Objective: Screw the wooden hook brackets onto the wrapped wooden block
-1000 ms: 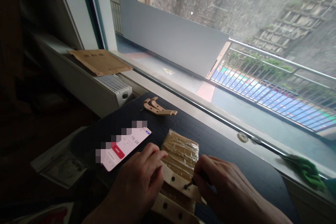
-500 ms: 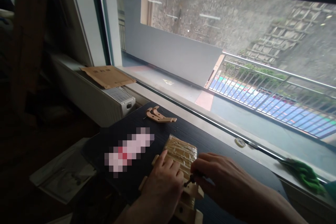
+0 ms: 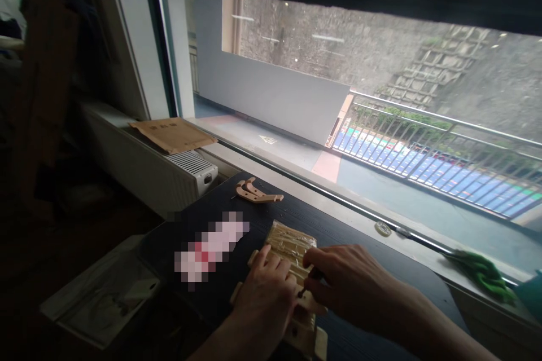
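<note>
A flat block wrapped in clear plastic point(image 3: 292, 234) lies on the dark table, with pale wooden crosspieces point(image 3: 320, 342) at its near part. My left hand point(image 3: 271, 285) bears down over the block and a crosspiece, its fingers close together and partly bent round the wood. Between the bent fingers of my right hand point(image 3: 339, 273) is a small dark tool with a thin shaft point(image 3: 301, 293). Its tip meets a crosspiece beside my left hand; most of the tool is hidden. Two curved wooden pieces with holes point(image 3: 258, 192) rest farther back.
A blurred-out pink and white item point(image 3: 209, 248) lies on the dark table point(image 3: 364, 287) at left. Along the sill are a tape roll point(image 3: 383, 229) and a green cloth point(image 3: 480, 273). A brown envelope point(image 3: 173, 134) tops the radiator point(image 3: 186, 189). A clear plastic bag point(image 3: 101, 293) is lower left.
The view has tilted slightly upward. Over the crosspiece my right hand has turned a little with the dark tool. My left hand keeps its place on the block.
</note>
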Available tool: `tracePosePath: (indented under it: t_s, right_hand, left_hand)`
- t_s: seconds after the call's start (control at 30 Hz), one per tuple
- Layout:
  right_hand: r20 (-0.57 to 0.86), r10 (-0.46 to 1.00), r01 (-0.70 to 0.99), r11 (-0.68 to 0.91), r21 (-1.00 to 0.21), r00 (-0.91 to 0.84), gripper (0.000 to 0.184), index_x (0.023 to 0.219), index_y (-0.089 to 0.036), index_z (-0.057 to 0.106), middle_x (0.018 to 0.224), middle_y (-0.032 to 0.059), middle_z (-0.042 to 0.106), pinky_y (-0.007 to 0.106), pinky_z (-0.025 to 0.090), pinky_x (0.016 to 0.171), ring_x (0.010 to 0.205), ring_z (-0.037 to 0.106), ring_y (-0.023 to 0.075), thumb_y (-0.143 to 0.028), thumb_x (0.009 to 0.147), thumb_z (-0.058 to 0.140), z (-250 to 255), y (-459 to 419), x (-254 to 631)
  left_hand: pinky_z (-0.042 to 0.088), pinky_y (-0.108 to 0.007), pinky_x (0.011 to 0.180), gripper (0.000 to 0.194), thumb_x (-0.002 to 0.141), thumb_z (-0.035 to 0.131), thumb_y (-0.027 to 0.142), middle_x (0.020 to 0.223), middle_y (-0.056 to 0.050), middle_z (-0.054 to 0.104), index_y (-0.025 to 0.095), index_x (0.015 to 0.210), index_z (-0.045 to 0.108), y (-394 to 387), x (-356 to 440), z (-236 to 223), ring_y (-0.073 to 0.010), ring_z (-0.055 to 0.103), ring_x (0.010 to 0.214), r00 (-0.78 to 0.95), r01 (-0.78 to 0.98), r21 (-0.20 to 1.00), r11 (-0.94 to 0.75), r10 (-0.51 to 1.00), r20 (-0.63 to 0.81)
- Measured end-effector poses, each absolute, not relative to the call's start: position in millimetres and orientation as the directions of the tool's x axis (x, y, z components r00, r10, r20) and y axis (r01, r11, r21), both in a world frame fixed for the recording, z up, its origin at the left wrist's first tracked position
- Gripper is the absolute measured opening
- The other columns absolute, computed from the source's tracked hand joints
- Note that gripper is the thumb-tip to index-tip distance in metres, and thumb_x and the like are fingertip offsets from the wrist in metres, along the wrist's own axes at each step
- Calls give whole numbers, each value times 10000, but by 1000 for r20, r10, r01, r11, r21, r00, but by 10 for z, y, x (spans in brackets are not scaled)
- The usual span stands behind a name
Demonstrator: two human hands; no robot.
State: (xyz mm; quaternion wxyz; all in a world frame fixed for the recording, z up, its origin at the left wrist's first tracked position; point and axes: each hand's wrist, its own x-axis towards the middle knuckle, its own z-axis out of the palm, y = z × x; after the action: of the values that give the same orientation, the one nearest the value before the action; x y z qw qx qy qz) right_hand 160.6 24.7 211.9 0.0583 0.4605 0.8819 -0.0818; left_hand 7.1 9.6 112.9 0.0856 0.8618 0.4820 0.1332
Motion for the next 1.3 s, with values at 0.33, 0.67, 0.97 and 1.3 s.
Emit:
tracePosePath:
  t_s: [0.33,0.67,0.97,1.3]
  right_hand:
    - [-166,817,834,542,-107,-552,211,820,-175,580,734,13,670,258,269,534,596,567,119,-245,960,438,1978,228,1640]
    - [-198,787,809,584,-67,-585,101,795,-195,610,768,7,693,254,256,528,669,623,148,-220,867,543,2169,206,1580]
    - [-156,823,837,543,-65,-546,249,829,-166,598,723,23,677,261,295,528,604,597,136,-260,964,411,2029,226,1630]
    - [-231,745,766,643,-5,-626,133,812,-184,629,791,31,710,258,317,544,718,657,173,-207,883,519,2261,196,1557]
  left_hand:
    - [229,-514,1099,138,818,584,224,969,-60,660,175,895,687,84,85,1160,-253,583,988,503,811,274,-517,855,125]
    - [225,-505,1099,168,829,559,189,1004,-51,654,195,930,692,69,54,1199,-245,570,1027,510,791,330,-516,853,111]
    - [232,-512,1080,151,818,569,198,972,-57,648,192,911,688,63,63,1191,-262,563,1013,494,804,308,-509,859,132]
    - [235,-488,1069,133,835,542,186,943,-43,638,191,823,675,60,48,1185,-230,564,977,500,791,330,-516,855,138]
